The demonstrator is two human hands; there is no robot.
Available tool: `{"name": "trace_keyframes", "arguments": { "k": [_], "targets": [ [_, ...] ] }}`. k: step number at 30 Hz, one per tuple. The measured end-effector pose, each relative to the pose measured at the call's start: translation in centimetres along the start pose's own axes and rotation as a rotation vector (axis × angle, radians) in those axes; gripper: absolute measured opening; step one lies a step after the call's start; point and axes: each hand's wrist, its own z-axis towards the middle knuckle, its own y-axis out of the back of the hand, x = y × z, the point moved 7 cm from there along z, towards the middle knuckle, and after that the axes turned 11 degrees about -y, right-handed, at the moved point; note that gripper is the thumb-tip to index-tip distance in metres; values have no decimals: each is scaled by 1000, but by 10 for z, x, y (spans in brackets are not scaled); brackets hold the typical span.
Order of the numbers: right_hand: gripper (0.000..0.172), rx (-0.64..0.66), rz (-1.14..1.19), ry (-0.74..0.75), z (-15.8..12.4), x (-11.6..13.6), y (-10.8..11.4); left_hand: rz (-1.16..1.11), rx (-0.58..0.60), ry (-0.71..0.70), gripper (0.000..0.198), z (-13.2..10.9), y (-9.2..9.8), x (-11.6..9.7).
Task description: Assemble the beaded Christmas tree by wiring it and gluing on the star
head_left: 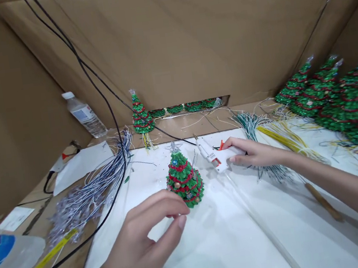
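Observation:
A small green Christmas tree [185,178] with red garland and a clear star on top stands upright on the white work surface. My left hand [151,231] is closed in a pinch in front of its lower left side. Whether the fingertips touch the tree, or hold anything tiny, I cannot tell. To the right of the tree, my right hand [251,151] grips the handle of a white hot glue gun [213,155] with an orange trigger. The nozzle points up and left, and a long clear glue stick [269,232] trails from its rear.
Several finished-looking trees [343,97] crowd the right; another tree [141,115] stands at the back. Wire bundles [105,175] lie left, green wires [251,126] right. Black cables [107,99] cross the left side. A water bottle [86,116] and a wooden-handled tool [323,202] are also there.

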Motion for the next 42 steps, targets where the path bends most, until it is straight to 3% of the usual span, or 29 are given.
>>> {"name": "trace_keyframes", "arguments": {
  "k": [10, 19, 29, 42],
  "targets": [
    [32, 95, -80, 31, 11, -5, -18, 145, -100, -68, 21, 4, 18, 10],
    [34, 206, -88, 98, 29, -11, -24, 484, -202, -187, 30, 26, 32, 3],
    [32, 155, -152, 103, 49, -21, -12, 505, -187, -191, 27, 40, 34, 4],
    [32, 134, -167, 75, 45, -45, 10, 468, -203, -191, 31, 43, 38, 11]
  ]
}}
